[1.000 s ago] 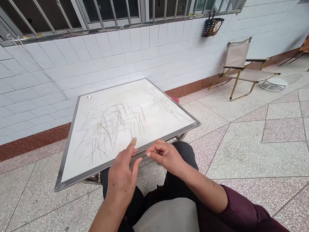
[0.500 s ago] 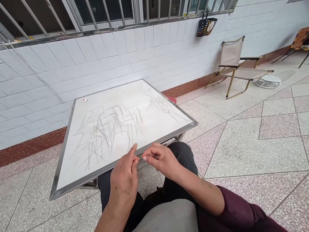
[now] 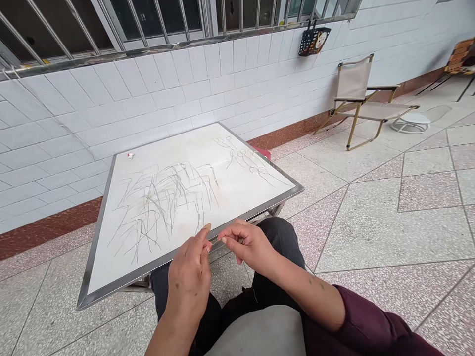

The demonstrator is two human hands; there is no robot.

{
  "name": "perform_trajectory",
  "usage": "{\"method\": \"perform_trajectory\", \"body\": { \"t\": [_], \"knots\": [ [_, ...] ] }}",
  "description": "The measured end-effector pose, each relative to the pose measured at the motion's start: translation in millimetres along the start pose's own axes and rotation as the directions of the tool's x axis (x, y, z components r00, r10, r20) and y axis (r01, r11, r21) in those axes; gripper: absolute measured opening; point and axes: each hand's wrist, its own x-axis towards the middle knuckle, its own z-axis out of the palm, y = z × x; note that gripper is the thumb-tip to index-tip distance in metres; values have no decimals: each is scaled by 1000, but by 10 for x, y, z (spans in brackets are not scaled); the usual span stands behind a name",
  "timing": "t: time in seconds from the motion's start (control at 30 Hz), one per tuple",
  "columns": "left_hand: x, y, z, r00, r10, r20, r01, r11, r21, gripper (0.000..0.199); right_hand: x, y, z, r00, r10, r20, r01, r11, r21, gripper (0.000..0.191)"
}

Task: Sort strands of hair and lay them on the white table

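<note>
My left hand [image 3: 190, 269] is pinched, its fingertips near the table's front edge. Close beside it, my right hand [image 3: 249, 247] pinches too, a small gap between the two sets of fingertips. A thin wire [image 3: 254, 288] runs between them, its loose end hanging below my right hand over my lap. Several bent dark wires [image 3: 178, 185] lie tangled across the left and middle of the white table [image 3: 208, 141]. Looped wires [image 3: 243, 154] form a separate group at its right side. The pinched part of the wire is mostly hidden by my fingers.
A small white and red object [image 3: 130, 155] sits at the table's far left corner. Behind stands a tiled wall with a barred window and a hanging black basket [image 3: 313, 40]. A folding chair [image 3: 365, 101] and a low white stool [image 3: 411, 123] stand to the right.
My left hand has shifted slightly down and left, and the gap between my fingertips looks a little wider. The hanging wire end has swung slightly right. The wires on the table lie unchanged.
</note>
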Motion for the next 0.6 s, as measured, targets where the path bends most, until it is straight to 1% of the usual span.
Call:
{"method": "perform_trajectory", "body": {
  "t": [0.1,0.2,0.33,0.43,0.5,0.53,0.6],
  "knots": [
    [3,-5,-8,1000,-26,14,26,999,-31,34,-7,15,-1,1000,-28,-7,28,999,-21,15],
    [9,-12,-27,996,-75,49,77,996,-44,34,-8,33,2,998,-57,-15,56,998,-37,15],
    [12,-14,-60,991,-107,77,111,993,-44,35,4,48,0,992,-106,-62,102,993,-60,14],
    [17,18,-70,985,-163,58,166,985,-44,38,7,50,-10,995,-79,-64,76,996,-36,13],
    [23,52,-67,978,-204,39,206,978,-44,44,7,46,-16,997,-47,-59,46,999,-15,12],
    [27,68,-63,977,-209,35,210,977,-37,47,6,43,-17,998,-35,-59,35,999,-6,12],
    [32,90,-50,984,-172,47,172,985,-7,52,2,34,-13,997,-35,-67,35,999,-3,12]
  ]
}}
